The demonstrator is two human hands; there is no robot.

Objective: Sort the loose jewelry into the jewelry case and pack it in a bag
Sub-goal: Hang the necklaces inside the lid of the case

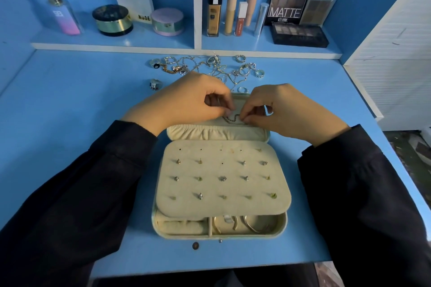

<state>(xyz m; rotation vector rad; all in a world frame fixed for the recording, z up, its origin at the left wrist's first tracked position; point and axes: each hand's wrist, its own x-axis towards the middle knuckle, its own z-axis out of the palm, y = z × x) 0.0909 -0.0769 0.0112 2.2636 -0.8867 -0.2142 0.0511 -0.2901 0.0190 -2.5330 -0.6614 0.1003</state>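
Observation:
An open cream jewelry case [161,196] lies on the blue desk, its earring panel [222,177] studded with several earrings. Over the case's lid, my left hand [186,100] and my right hand [286,109] each pinch one dark chain necklace [233,119] that rests on the lid lining above the elastic pocket [217,131]. Behind my hands a pile of loose rings and chains [210,67] is spread on the desk. One chunky ring [155,84] lies apart at the left. Bangles sit in the front compartment [247,225].
A shelf at the back carries a perfume bottle [61,10], two round jars [113,20], makeup tubes [231,11] and eyeshadow palettes [298,34]. A small round stud [195,245] and a tiny bead [220,240] lie before the case. A white panel [396,53] bounds the right.

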